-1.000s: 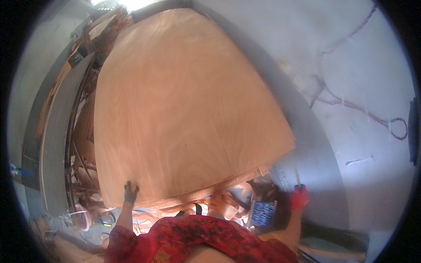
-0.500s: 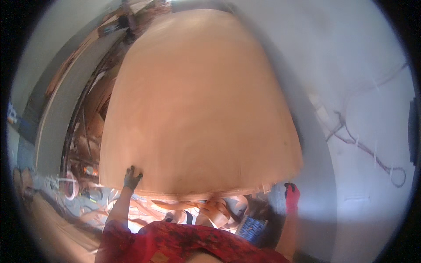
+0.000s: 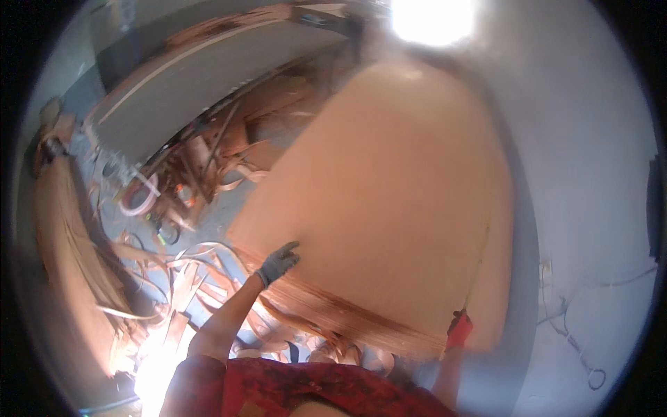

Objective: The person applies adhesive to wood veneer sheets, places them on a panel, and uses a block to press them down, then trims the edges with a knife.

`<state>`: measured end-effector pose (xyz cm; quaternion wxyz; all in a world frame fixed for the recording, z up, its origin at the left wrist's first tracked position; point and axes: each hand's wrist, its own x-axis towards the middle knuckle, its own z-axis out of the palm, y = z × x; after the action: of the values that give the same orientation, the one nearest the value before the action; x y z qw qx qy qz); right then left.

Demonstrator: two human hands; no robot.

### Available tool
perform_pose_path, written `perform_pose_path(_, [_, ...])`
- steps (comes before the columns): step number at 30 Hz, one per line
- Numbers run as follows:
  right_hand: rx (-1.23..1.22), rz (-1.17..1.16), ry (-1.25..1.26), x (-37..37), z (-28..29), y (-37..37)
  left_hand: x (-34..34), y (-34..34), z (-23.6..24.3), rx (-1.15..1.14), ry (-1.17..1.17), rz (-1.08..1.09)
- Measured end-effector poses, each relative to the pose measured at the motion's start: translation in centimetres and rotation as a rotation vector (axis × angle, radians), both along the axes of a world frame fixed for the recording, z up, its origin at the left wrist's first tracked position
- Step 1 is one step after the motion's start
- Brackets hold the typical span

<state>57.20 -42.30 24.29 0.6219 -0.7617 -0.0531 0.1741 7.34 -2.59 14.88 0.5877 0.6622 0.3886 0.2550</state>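
pale wall (image 3: 590, 174) at right — white glare (image 3: 432, 19) up top — bluish-grey floor (image 3: 222, 208) at left

the top wood sheet (image 3: 382, 208) is a warm orange-tan; the stacked edges (image 3: 326, 306) below it are redder brown, finely striped. the left hand (image 3: 279, 262) is gloved in grey, the right hand (image 3: 458, 331) in red that turns blackish toward its tip. the thin strip (image 3: 474, 274) beside it is yellowish brown. the shirt (image 3: 313, 382) is red with dark blotches, the wall (image 3: 590, 208) pale bluish grey.
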Motion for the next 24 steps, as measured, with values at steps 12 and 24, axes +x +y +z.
perform_pose_path(12, [0.337,0.372,0.181,-41.7,5.7,33.3,-53.5,-12.8,-7.8,-0.136,0.267,0.601])
perform_pose_path(24, [0.453,0.820,0.231,-75.0,-0.7,65.1,-83.8,-4.9,-17.1,-0.258,-0.096,0.969])
